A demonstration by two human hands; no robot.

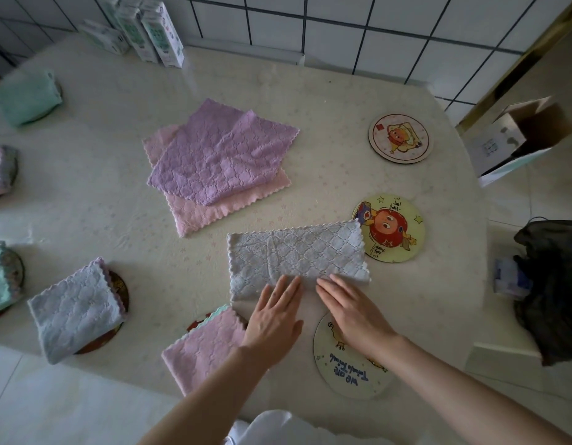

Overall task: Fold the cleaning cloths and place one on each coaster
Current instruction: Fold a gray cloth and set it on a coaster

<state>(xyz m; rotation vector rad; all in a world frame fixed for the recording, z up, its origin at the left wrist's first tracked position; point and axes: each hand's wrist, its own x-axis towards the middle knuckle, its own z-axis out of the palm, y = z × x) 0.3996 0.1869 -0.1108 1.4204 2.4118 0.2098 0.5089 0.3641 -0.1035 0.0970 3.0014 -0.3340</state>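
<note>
ok so the grey cloth (297, 255) is right in front of me on the table (310, 101), lying as a long strip, looks folded once already. Both hands are flat on its near edge, fingers straight, not gripping anything. My left hand (273, 316) is around the middle of that edge, my right hand (350, 308) is just beside it, fingertips close together. Handling-wise it's prob v light, floppy microfibre w/ zero stiffness. It won't hold a crease unless I press it, and I'd guess it drags on the table cover rather than slides. Imo best to pinch both corners of one short end, carry them over to the other end, then smooth it flat. Stuff around: the strip's far right corner lies over the rim of the yellow coaster (398, 231), so lifting that end could nudge it. The back coaster (401, 138) sits bare further off. The near coaster (339, 377) is under my right wrist, close to the table edge, easy to knock tbh. The purple cloth (220, 152) lies unfolded on the pink cloth (214, 210) behind. The folded pink cloth (204, 348) is by my left hand and the pale blue cloth (76, 311) further left, both on coasters.
</note>
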